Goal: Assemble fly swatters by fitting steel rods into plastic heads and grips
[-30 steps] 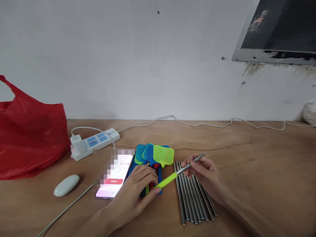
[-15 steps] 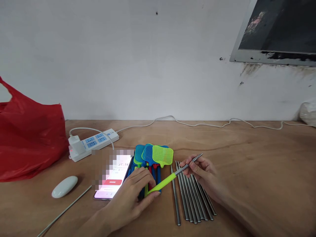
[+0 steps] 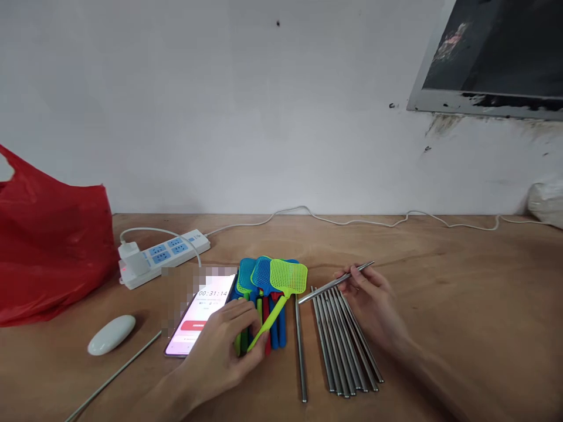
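Left hand (image 3: pixel 226 343) pinches the lower end of a lime-green handle (image 3: pixel 270 319), which runs off at 1 o'clock to the lime fly swatter head (image 3: pixel 288 276); can't tell if the two are joined. Right hand (image 3: pixel 368 298) grips a metal tube (image 3: pixel 323 291) near its far end, tube lying along 2 to 8 o'clock, lifted above the desk (image 3: pixel 475 293). Swatter pile (image 3: pixel 264 275), blue, green and red parts, at 1 o'clock of left hand. Row of metal tubes (image 3: pixel 345 349) at 7 o'clock of right hand; single tube (image 3: pixel 301 357) apart from it, at 8 o'clock. Phone (image 3: pixel 202 313) at 10 o'clock of left hand.

Progress, my read: held tube and green handle are separate. Single tube seems sorted out from the row; the row looks left to handle. Finished count unclear.
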Tool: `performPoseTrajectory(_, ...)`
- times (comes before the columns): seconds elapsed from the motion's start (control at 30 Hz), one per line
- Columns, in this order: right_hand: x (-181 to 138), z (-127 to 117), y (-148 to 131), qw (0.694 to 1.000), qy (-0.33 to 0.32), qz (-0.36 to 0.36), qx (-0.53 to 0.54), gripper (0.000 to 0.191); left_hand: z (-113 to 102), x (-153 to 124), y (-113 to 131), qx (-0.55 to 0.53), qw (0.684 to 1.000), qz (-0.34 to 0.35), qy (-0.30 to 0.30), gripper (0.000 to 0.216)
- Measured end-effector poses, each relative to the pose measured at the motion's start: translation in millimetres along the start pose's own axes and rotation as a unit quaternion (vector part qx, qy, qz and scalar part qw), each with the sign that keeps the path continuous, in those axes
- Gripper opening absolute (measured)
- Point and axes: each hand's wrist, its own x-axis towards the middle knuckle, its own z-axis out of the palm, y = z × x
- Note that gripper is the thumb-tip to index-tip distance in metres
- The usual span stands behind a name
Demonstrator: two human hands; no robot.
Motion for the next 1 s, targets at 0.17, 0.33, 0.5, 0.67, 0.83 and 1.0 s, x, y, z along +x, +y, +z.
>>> performPoseTrajectory(0.17, -9.4, 9.0, 6.5, 0.991, -0.104, 0.009, -0.09, 0.029, 0.4, -1.4, -1.3, 0.02, 1.0, -0.008, 0.009, 0.025)
performPoseTrajectory(0.33, -7.9, 5.3, 7.8, 0.992, -0.068, -0.012, -0.106, 0.031, 1.3, -3.0, -3.1, 0.036, 0.999, -0.021, 0.004, 0.024)
performPoseTrajectory(0.5, -5.4, 1.8, 5.4, 0.992, -0.037, -0.033, -0.114, 0.031, 1.8, -2.3, -2.5, 0.036, 0.998, -0.044, -0.004, 0.027)
performPoseTrajectory(0.67, -6.2, 2.3, 3.1, 0.992, -0.035, -0.025, -0.118, 0.031, 2.7, -3.3, -2.5, 0.035, 0.998, -0.056, -0.022, 0.027)
performPoseTrajectory(0.83, -5.6, 1.6, 3.2, 0.996, -0.022, -0.013, -0.082, 0.028, 7.1, -6.6, -2.0, 0.045, 0.995, -0.071, -0.054, 0.027)
performPoseTrajectory(1.0, -5.3, 4.1, 2.8, 0.997, -0.018, -0.006, -0.079, 0.029, 13.5, -2.2, 2.1, 0.05, 0.989, -0.123, -0.069, 0.03)
